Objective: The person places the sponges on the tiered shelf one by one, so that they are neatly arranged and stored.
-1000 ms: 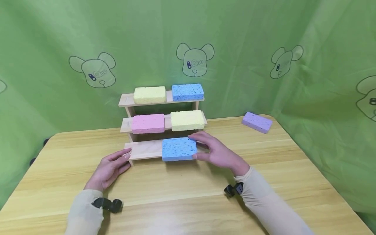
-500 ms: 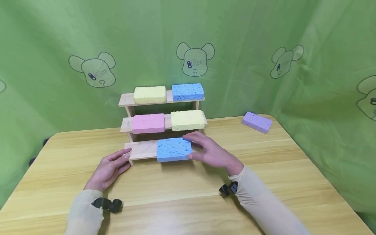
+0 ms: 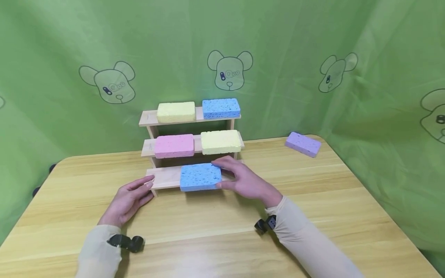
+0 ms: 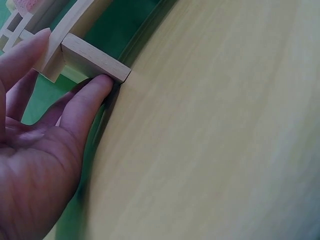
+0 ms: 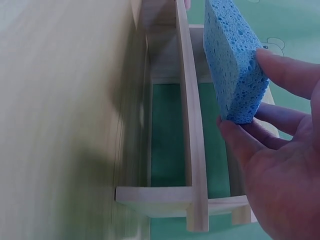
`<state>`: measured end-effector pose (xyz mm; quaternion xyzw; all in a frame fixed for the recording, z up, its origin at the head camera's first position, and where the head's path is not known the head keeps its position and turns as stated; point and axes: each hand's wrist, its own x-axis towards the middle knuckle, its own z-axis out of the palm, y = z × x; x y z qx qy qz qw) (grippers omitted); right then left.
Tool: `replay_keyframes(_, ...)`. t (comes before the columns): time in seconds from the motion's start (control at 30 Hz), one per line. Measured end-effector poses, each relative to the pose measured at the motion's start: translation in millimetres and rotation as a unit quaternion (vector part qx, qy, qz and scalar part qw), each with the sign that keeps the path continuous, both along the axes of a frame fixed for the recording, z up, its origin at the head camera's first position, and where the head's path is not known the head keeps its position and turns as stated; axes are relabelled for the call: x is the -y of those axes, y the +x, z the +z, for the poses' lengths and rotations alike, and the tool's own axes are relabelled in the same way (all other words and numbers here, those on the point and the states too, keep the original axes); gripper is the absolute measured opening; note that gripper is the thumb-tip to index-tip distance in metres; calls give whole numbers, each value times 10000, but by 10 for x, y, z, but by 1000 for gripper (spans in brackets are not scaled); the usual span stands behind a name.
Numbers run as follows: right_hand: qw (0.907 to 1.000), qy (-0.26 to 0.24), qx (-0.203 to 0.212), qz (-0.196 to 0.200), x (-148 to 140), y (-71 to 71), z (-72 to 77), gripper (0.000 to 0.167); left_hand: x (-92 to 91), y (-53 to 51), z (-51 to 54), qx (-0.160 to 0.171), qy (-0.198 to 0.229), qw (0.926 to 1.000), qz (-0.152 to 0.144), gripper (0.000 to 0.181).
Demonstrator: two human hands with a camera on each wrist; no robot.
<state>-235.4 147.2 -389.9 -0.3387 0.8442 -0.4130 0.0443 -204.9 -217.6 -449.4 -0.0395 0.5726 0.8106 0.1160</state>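
In the head view a three-tier wooden shelf (image 3: 167, 177) stands at the table's back edge. My right hand (image 3: 247, 179) grips a blue sponge (image 3: 200, 177) by its right end, thumb at the front edge and fingers behind. The sponge lies flat over the lowest tier and overhangs its front; whether it touches the board I cannot tell. At that tier's left end, my left hand (image 3: 130, 199) rests its fingertips against the board and the side support (image 4: 95, 57). A pink sponge (image 3: 174, 146) and a yellow sponge (image 3: 220, 142) lie on the middle tier.
The top tier bears another yellow sponge (image 3: 176, 112) and another blue sponge (image 3: 221, 108). A purple sponge (image 3: 303, 144) lies at the back right of the wooden table (image 3: 194, 239). Green curtain (image 3: 278, 31) hangs behind and at the sides.
My right hand has moved the blue sponge leftward along the lowest tier, staying on its right end. My left hand has stayed at the shelf's left end.
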Motion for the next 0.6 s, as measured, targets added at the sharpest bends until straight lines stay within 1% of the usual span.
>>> replay_keyframes(0.3,10000,-4,-45,3,102,16,-9,62,6,2,8,26,-43,10000,-5,21)
replay_keyframes(0.6,9998,-22,-93,-152,240,32,-18,63,7,2,7,54,-46,10000,-5,22)
